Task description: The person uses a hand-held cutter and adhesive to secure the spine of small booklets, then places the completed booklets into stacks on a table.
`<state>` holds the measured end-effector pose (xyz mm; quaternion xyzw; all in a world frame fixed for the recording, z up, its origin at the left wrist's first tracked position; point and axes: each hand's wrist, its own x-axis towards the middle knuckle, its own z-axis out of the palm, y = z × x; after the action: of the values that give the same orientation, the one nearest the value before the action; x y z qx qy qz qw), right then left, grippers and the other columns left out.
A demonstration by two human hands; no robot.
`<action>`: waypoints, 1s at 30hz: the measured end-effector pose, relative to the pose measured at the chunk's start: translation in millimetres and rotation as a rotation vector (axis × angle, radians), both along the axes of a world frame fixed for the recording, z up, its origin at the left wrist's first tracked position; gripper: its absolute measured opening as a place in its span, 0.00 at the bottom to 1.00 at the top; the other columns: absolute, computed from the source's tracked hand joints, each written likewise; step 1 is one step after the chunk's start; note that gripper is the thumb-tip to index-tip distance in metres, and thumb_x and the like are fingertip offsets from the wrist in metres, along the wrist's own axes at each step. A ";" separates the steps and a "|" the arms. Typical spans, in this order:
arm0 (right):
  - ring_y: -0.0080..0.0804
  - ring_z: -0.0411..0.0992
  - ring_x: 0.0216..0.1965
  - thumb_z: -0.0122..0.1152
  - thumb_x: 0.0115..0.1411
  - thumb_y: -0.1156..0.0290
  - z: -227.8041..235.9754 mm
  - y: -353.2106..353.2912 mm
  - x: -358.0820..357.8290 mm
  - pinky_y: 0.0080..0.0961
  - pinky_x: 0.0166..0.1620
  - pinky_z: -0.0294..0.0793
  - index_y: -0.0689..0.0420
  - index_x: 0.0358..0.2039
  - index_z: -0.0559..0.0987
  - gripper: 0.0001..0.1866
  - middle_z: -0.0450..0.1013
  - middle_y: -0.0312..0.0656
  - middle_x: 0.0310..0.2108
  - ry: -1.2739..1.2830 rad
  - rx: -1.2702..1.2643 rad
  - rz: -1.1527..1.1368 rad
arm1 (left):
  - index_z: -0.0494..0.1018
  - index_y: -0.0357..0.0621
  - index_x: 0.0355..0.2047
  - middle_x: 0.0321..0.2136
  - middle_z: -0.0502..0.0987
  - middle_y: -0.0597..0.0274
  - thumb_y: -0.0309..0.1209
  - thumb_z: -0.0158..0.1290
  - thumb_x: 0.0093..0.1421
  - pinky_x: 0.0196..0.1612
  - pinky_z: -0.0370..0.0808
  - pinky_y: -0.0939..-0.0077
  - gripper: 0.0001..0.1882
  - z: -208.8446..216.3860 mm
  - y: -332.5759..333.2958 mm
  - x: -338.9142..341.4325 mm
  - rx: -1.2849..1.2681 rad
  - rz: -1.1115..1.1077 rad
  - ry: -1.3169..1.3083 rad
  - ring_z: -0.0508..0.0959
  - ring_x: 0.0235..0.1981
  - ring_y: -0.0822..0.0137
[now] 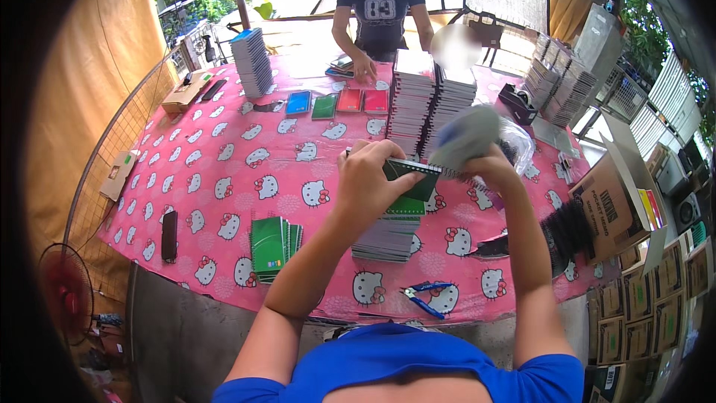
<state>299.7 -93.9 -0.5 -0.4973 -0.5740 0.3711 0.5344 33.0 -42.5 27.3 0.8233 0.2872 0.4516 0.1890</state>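
Observation:
My left hand (373,179) pinches a dark green pocket notebook (415,177), thumb across its cover and fingers behind. A wire spiral (456,174) runs from the notebook's holed edge toward my right hand (492,168), whose fingers are curled. Above my right hand is a pale grey, rounded shape (470,138) with a blue patch, too smeared to name; whether the fingers grip it or the spiral is unclear. Just below the held notebook stands a stack of green-topped notebooks (385,242). Another small pile of green spiral notebooks (270,245) lies to the left of my left forearm.
Blue-handled pliers (426,300) lie near the front edge of the pink tablecloth (224,213). Tall notebook stacks (410,101) rise ahead. Black coils (556,239) and a cardboard box (611,198) sit right. A dark phone-like slab (170,236) lies left. A co-worker's hand (364,67) touches notebooks opposite.

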 end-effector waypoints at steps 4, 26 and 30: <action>0.28 0.73 0.37 0.64 0.41 0.80 19.9 14.7 12.5 0.27 0.39 0.75 0.59 0.45 0.73 0.26 0.76 0.39 0.32 0.089 0.111 0.214 | 0.76 0.41 0.25 0.25 0.77 0.59 0.33 0.68 0.39 0.41 0.70 0.66 0.15 3.3 -1.6 5.6 -0.069 -0.021 0.008 0.75 0.33 0.62; 0.22 0.72 0.39 0.61 0.36 0.81 55.1 32.6 -41.4 0.21 0.43 0.71 0.58 0.50 0.72 0.33 0.75 0.37 0.36 -0.355 0.030 0.063 | 0.66 0.38 0.49 0.37 0.73 0.63 0.17 0.58 0.53 0.42 0.74 0.81 0.23 -32.9 7.4 -18.8 -0.596 -0.254 -0.629 0.75 0.39 0.73; 0.24 0.72 0.39 0.62 0.35 0.81 62.4 33.5 -44.1 0.21 0.43 0.72 0.58 0.49 0.73 0.33 0.76 0.37 0.37 -0.355 0.036 0.086 | 0.67 0.37 0.49 0.37 0.74 0.61 0.15 0.56 0.54 0.41 0.75 0.81 0.22 -35.1 3.5 -23.9 -0.725 -0.310 -0.744 0.75 0.39 0.73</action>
<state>255.6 -60.4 61.9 -0.5204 -0.6866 0.2894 0.4171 9.1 -39.0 -7.8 0.5226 0.2134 0.5512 0.6144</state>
